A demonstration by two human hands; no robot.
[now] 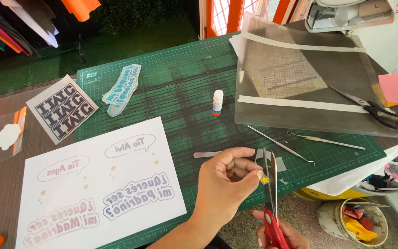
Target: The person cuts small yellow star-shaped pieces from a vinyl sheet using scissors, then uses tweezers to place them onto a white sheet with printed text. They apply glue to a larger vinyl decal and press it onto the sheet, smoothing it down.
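Over the front edge of a green cutting mat [185, 87], a person's left hand [222, 184] pinches a tiny yellow star [264, 180] between thumb and fingertips, holding it right against the blades of red-handled scissors [271, 203]. The right hand [279, 235], low in the view and partly cut off, grips the scissor handles; the blades stand nearly upright and almost closed beside the star.

Trimming so small a piece would seem to go best with short snips near the blade pivot, the left hand turning the star into the cut rather than the scissors swinging round it, and the fingertips kept clear of the edges. A slip could clip a point off the star.

On the surface to the left lies a white printed sheet [102, 184] of speech bubbles, lettering and small stars, most of it uncut. A glue stick [217, 102] stands upright mid-mat, two thin weeding picks [282, 145] lie near a grey transparent sheet [300, 78], and black-handled scissors [376, 110] rest on that sheet's right edge.
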